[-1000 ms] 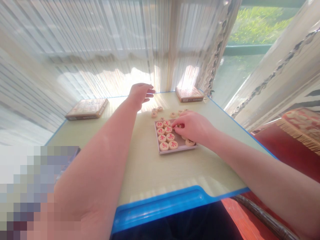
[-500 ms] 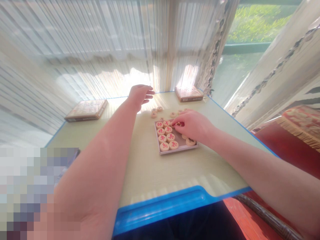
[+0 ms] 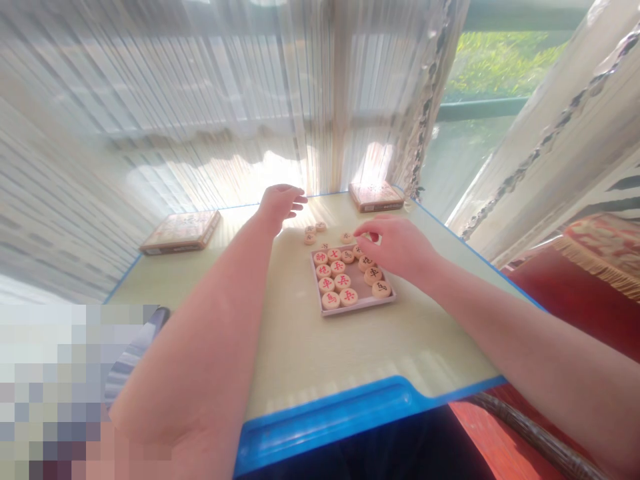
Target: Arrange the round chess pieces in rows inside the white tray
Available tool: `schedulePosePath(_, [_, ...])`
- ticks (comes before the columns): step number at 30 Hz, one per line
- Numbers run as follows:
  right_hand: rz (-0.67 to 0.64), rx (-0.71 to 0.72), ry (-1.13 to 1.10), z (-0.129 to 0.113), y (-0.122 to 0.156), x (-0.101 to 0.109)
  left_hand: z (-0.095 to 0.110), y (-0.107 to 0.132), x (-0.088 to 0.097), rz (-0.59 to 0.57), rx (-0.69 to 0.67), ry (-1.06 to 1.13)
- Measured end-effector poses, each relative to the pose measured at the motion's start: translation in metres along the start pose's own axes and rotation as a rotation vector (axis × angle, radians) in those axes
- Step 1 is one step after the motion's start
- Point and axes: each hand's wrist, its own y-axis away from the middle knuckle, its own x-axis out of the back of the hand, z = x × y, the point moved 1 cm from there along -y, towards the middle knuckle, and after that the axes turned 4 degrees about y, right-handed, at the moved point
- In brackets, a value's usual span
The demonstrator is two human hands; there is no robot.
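Note:
A shallow open box (image 3: 357,308) on the table holds round wooden xiangqi pieces. Two columns of red-marked pieces (image 3: 339,267) fill its left side, and black-marked pieces (image 3: 373,276) line its far and right sides. My right hand (image 3: 397,243) is over the far right corner, fingers bent and apart, with no piece visible in them. A black-marked piece (image 3: 347,255) lies in the far row near its fingertips. My left hand (image 3: 281,205) hovers empty above the far side of the table, fingers loosely spread. Beyond the box lie several loose pieces (image 3: 310,238); my right hand may hide others.
Flat boxes stand at the table's far left (image 3: 181,231) and far right (image 3: 376,196). The pale table (image 3: 300,360) has a blue rim with a molded tray (image 3: 325,410) at the near edge. Curtains (image 3: 215,100) hang behind it; a red-covered seat (image 3: 525,287) is at right.
My right hand has drawn back from the far row of the box toward its far right corner, uncovering a black-marked piece there. My left hand stays nearly still. The view has tilted slightly up.

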Motion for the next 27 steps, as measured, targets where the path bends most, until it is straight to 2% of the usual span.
schedulePosePath(7, [-0.082, 0.006, 0.057, 0.006, -0.003, -0.005, -0.016, 0.001, -0.004, -0.121, -0.01, -0.252])
schedulePosePath(13, [-0.099, 0.008, 0.054, 0.006, -0.004, -0.002, -0.026, 0.0, 0.003, -0.114, -0.07, -0.401])
schedulePosePath(20, [0.015, -0.005, -0.013, 0.014, -0.007, -0.004, -0.023, 0.002, 0.002, -0.176, -0.069, -0.438])
schedulePosePath(24, [0.152, -0.039, -0.051, 0.035, -0.013, -0.011, -0.014, 0.007, -0.008, -0.278, -0.062, -0.484])
schedulePosePath(27, [0.128, -0.051, -0.053, 0.052, -0.02, -0.02, -0.008, 0.01, -0.015, -0.334, -0.088, -0.536])
